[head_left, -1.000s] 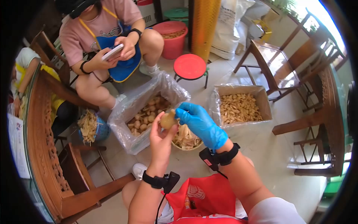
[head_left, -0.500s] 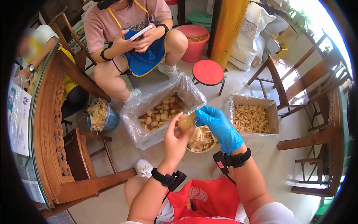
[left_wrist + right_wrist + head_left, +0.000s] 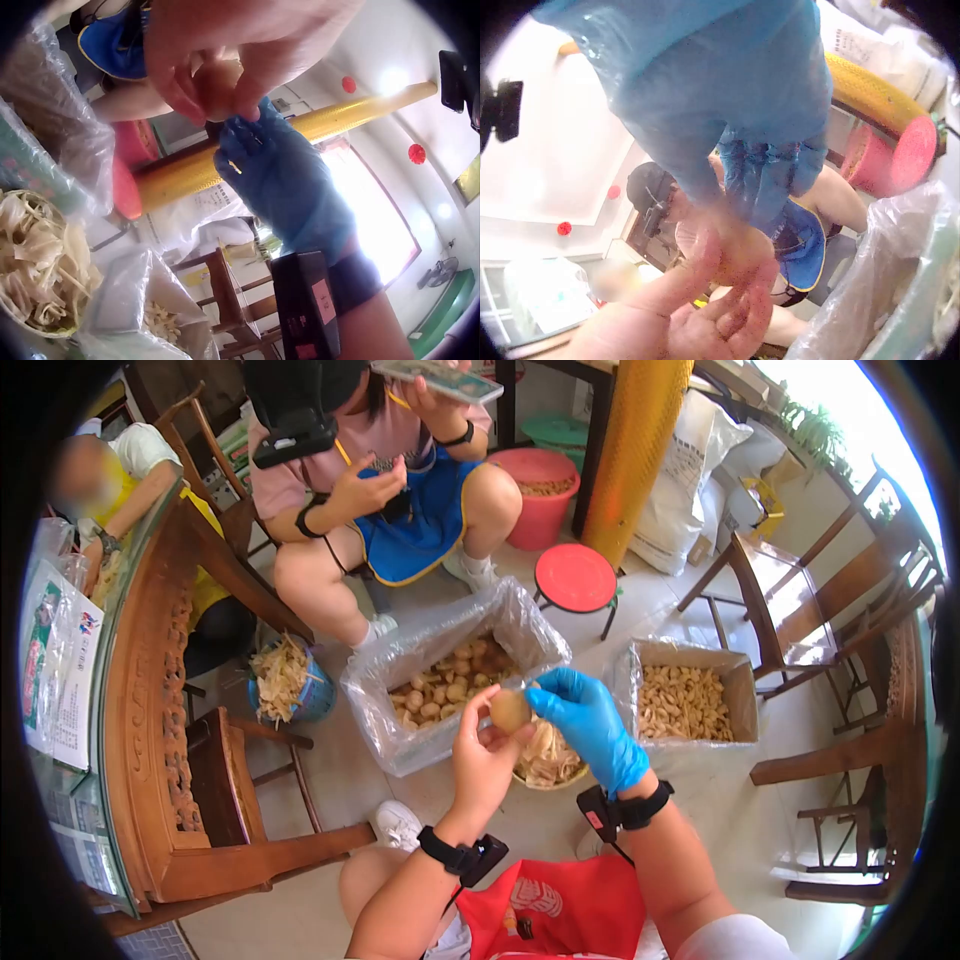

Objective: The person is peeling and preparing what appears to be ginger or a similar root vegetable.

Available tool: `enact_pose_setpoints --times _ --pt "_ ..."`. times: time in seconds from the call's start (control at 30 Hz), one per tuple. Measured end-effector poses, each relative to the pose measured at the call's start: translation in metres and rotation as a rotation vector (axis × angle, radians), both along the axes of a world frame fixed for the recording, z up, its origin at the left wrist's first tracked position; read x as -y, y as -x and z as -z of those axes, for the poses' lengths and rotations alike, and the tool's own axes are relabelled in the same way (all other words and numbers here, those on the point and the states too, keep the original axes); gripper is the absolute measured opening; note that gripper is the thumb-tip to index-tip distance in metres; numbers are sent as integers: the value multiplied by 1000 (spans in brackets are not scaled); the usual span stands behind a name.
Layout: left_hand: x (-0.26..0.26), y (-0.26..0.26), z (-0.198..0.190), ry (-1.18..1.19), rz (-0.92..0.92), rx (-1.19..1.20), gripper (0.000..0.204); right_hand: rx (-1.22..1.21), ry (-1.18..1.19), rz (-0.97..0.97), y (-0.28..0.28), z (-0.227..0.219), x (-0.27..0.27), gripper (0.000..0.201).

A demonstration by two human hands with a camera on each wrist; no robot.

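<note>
A round, pale yellow-brown bulb [image 3: 510,711] is pinched between the thumb and fingers of my bare left hand [image 3: 485,755]. My right hand [image 3: 590,725], in a blue glove, has its thumb and fingers curled against the bulb's right side; in the right wrist view the gloved fingertips meet the bulb [image 3: 731,247] from above. What exactly they pinch is hidden. Below the hands stands a round basket of papery peelings [image 3: 548,757]. Behind them lies a plastic-lined box [image 3: 390,745] with bulbs inside. Another lined box [image 3: 752,705] at the right holds small pale pieces.
A red stool [image 3: 576,577] stands beyond the boxes. Someone in a blue apron [image 3: 415,540] sits opposite, holding a phone [image 3: 438,380]. At the left are a blue basket of peelings [image 3: 315,695] and a carved wooden table [image 3: 150,760]; a wooden chair [image 3: 790,610] is at the right.
The head view has shifted, so the scene sits further right and lower. Both hands stay at the bulb. The person opposite has raised the phone in one hand and let go with the other.
</note>
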State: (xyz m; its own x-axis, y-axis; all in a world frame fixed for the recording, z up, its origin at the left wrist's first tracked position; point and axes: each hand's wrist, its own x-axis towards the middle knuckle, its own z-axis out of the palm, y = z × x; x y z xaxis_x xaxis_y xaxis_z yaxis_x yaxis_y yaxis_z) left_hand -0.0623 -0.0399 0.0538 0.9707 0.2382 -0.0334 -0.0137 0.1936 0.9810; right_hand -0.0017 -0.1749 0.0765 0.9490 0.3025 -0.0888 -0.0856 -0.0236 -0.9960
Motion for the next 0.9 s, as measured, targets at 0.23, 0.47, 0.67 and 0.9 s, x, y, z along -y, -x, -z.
enact_pose_setpoints --times 0.23,0.47,0.67,0.9 --pt "0 0 5 -213 -10 24 60 424 346 173 8 -2 -9 14" --pt "-4 -2 -7 -20 65 89 40 688 415 51 3 -15 1 8" --pt "-19 1 -10 -290 196 62 28 703 397 -132 7 -28 1 7" --pt "-17 3 -9 -139 104 62 16 692 288 -117 13 -20 -9 7"
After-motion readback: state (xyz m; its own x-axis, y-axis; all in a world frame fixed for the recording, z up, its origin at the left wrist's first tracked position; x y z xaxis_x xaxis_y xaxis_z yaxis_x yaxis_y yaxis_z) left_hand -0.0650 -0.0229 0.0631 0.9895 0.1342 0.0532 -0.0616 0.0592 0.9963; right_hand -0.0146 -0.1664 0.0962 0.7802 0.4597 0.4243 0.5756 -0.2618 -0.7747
